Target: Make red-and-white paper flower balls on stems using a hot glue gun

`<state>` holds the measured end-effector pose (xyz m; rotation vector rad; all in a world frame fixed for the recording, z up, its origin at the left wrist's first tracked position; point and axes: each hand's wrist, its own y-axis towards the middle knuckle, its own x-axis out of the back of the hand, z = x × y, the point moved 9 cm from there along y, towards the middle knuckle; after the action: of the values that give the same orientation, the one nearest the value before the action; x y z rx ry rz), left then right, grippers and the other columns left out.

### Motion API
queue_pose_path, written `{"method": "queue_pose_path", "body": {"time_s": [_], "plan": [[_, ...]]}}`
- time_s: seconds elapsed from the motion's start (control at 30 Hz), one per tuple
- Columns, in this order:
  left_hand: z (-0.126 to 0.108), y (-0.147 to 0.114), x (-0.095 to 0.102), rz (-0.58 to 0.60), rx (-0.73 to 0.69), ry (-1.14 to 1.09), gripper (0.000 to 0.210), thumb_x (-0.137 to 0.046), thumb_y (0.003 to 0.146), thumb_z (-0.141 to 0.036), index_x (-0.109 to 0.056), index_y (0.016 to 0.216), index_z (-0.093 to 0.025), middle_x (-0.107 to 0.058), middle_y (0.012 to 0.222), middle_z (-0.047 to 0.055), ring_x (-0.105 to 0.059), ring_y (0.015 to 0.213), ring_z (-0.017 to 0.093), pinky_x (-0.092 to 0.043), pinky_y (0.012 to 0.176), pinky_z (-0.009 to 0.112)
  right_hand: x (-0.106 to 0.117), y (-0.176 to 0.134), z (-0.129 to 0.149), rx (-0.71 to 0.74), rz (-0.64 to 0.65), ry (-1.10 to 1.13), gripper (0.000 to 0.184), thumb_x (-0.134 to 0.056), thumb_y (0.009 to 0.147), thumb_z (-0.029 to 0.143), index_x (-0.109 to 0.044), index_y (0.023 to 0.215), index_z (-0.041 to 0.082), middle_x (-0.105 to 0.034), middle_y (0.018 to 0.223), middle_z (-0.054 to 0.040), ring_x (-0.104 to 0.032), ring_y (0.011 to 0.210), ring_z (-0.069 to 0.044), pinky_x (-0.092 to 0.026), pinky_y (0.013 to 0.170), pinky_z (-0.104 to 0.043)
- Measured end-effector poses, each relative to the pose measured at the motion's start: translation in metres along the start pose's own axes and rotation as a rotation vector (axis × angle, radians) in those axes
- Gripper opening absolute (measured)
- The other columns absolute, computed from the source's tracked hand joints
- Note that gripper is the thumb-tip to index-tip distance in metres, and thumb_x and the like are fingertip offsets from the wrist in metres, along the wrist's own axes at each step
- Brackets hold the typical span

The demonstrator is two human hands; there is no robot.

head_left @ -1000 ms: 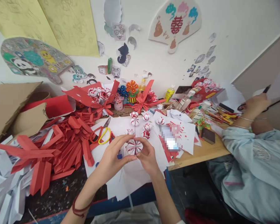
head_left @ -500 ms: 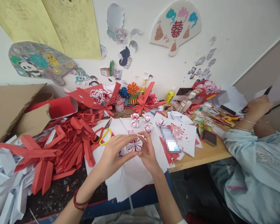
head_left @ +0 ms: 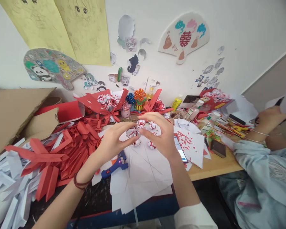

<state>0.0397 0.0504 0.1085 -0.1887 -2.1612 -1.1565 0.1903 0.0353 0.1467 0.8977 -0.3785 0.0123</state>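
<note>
My left hand (head_left: 116,137) grips a small red-and-white folded paper ball (head_left: 132,131) between its fingers and thumb, above the white sheets. Close on the other side is my right hand (head_left: 160,133), thumb and fingers spread apart. Its thumb tip is near the ball's edge; whether they touch I cannot tell. Behind the hands lie several similar paper balls (head_left: 152,125), partly hidden by the right hand's fingers. A blue glue gun (head_left: 115,166) with a small lit light lies below my left hand on the paper.
Folded red paper strips (head_left: 78,149) and white strips (head_left: 16,178) are heaped at left beside cardboard (head_left: 16,111). Paper bouquets (head_left: 108,101) and bottles (head_left: 177,102) line the wall. A phone (head_left: 180,149) lies right of my hand. A co-worker's hand (head_left: 269,117) holds paper at far right.
Both hands have lifted away from the sheets with the ball. My right hand has opened from around it, leaving it in my left. The glue gun now shows, and the view has shifted.
</note>
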Motion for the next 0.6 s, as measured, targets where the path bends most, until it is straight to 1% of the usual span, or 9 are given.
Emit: {"method": "queue_pose_path", "body": {"time_s": [0.1,0.17,0.23,0.37,0.6], "plan": [[0.003,0.008,0.002,-0.005,-0.006,-0.013,0.035,-0.073,0.091,-0.037,-0.067,0.12,-0.019,-0.075,0.118,0.006,-0.072,0.106,0.02,-0.055,0.092,0.029,-0.003,0.021,0.012,0.075,-0.025,-0.039,0.016,-0.073,0.091,0.03,-0.074,0.106,0.027,-0.075,0.107,-0.0038,-0.068,0.104,-0.02,-0.056,0.093,-0.037],[0.006,0.011,0.004,-0.029,-0.02,-0.016,0.034,-0.073,0.091,-0.035,-0.068,0.12,-0.019,-0.075,0.119,0.007,-0.072,0.107,0.02,-0.055,0.095,0.03,-0.005,0.028,0.014,0.115,-0.065,-0.034,0.007,-0.071,0.091,0.025,-0.076,0.097,0.026,-0.077,0.097,-0.002,-0.069,0.096,-0.019,-0.057,0.089,-0.036],[0.007,0.013,0.007,-0.061,-0.043,-0.014,0.036,-0.073,0.09,-0.034,-0.067,0.122,-0.019,-0.075,0.12,0.007,-0.071,0.108,0.021,-0.055,0.096,0.031,-0.004,0.031,0.012,0.14,-0.112,-0.015,0.007,-0.071,0.091,0.02,-0.076,0.091,0.025,-0.078,0.09,-0.0005,-0.07,0.089,-0.017,-0.057,0.085,-0.035],[0.008,0.015,0.013,-0.097,-0.087,-0.011,0.036,-0.074,0.09,-0.032,-0.067,0.123,-0.019,-0.075,0.12,0.008,-0.071,0.109,0.021,-0.056,0.096,0.031,-0.001,0.033,0.004,0.115,-0.175,0.026,0.007,-0.073,0.09,0.02,-0.077,0.087,0.026,-0.078,0.086,0.0002,-0.071,0.081,-0.017,-0.057,0.08,-0.036],[0.01,0.022,0.022,-0.143,-0.119,-0.006,0.036,-0.074,0.09,-0.03,-0.067,0.124,-0.021,-0.075,0.12,0.008,-0.072,0.108,0.021,-0.057,0.096,0.032,0.003,0.037,-0.002,0.095,-0.247,0.08,0.008,-0.074,0.087,0.021,-0.078,0.087,0.028,-0.079,0.086,0.0001,-0.072,0.078,-0.019,-0.059,0.077,-0.038]]}}
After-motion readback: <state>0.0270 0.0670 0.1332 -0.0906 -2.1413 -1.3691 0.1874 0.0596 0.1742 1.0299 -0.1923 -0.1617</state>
